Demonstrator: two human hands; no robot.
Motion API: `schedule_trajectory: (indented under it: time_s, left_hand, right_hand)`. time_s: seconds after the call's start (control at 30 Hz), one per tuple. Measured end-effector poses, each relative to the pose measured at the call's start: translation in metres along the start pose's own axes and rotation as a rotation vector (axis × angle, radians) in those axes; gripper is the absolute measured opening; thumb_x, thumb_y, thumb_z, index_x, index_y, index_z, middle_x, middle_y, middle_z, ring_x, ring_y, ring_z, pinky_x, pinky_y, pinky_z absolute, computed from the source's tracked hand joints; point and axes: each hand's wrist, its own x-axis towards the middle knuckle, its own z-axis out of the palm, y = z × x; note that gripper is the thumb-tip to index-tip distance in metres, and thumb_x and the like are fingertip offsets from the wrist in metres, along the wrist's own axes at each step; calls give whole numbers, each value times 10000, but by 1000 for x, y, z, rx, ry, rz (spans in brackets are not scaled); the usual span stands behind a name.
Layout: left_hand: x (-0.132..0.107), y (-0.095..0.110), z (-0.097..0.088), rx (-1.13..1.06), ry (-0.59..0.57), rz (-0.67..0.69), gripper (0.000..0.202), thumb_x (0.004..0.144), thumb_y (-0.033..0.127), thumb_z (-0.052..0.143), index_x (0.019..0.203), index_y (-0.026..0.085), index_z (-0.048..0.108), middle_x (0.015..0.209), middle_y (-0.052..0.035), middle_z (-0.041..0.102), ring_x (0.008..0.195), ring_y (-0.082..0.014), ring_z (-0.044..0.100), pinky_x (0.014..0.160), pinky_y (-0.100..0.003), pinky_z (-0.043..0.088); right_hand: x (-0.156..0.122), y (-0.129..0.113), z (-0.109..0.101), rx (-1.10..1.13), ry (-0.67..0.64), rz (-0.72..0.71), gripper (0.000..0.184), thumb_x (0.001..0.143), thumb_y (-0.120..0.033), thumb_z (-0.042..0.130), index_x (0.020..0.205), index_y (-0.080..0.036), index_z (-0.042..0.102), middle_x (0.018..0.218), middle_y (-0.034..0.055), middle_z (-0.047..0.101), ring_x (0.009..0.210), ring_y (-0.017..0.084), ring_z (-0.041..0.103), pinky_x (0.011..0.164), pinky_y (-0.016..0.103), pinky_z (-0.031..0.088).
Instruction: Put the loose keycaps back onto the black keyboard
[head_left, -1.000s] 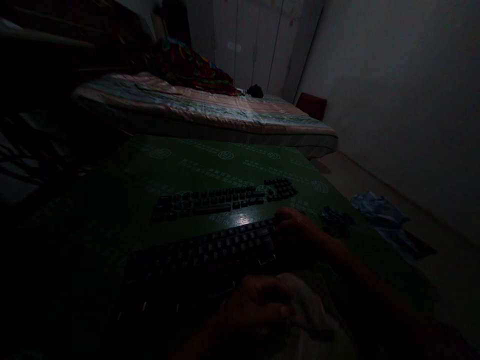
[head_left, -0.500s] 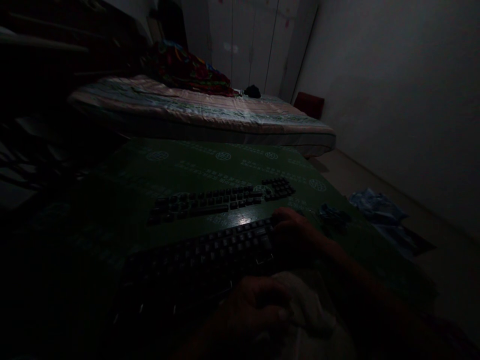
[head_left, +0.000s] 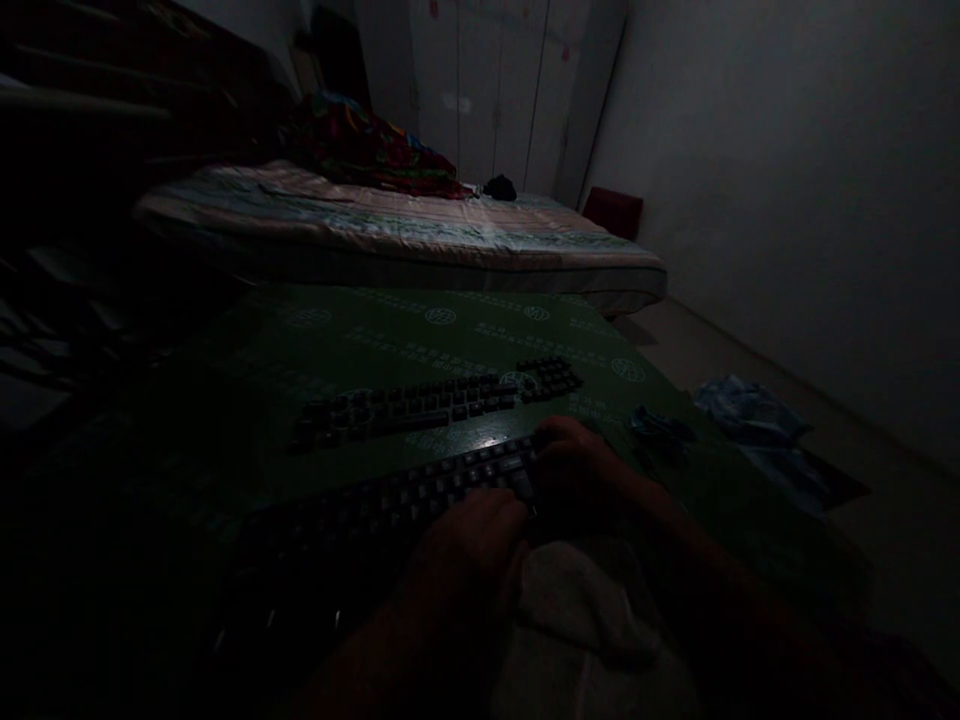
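A dark full-size keyboard lies tilted across the green table, its near side lost in shadow. At its right end is my right hand, the fingers bent around that edge. My left hand is over the keys near the right part of the keyboard. Its fingers are drawn together and point down, and the fingertips are hidden. Beyond the keyboard, loose black keycaps are laid out in rows like a keyboard, with a separate block at the right. Below my hands is grey cloth.
The green table has printed white lettering. A small dark bluish bundle rests near its right side. On the floor at right lies crumpled pale-blue material. A bed stands behind the table, with a wall to the right.
My left hand has moved up and forward from beside the grey cloth onto the keys, its fingers now closer together. My right hand stays at the keyboard's right end.
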Motion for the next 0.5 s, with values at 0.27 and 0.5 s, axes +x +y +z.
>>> schedule_trajectory:
  time_s: [0.27, 0.5]
  left_hand:
    - [26, -17, 15, 352, -25, 28, 406, 751, 254, 653, 1141, 178, 565, 1419, -193, 353, 1332, -397, 251, 1033, -581, 268]
    - [28, -24, 21, 365, -18, 27, 417, 761, 312, 665, 1153, 210, 564, 1441, -207, 315, 1353, -409, 210, 1024, -616, 247]
  right_hand:
    - [0, 0, 4, -34, 23, -1, 86, 723, -195, 681, 805, -190, 708, 1019, 77, 605, 979, 210, 568, 825, 328, 473]
    - [0, -3, 3, -30, 33, 13, 104, 740, -204, 673, 831, -166, 705, 1042, 95, 603, 958, 210, 581, 804, 316, 486]
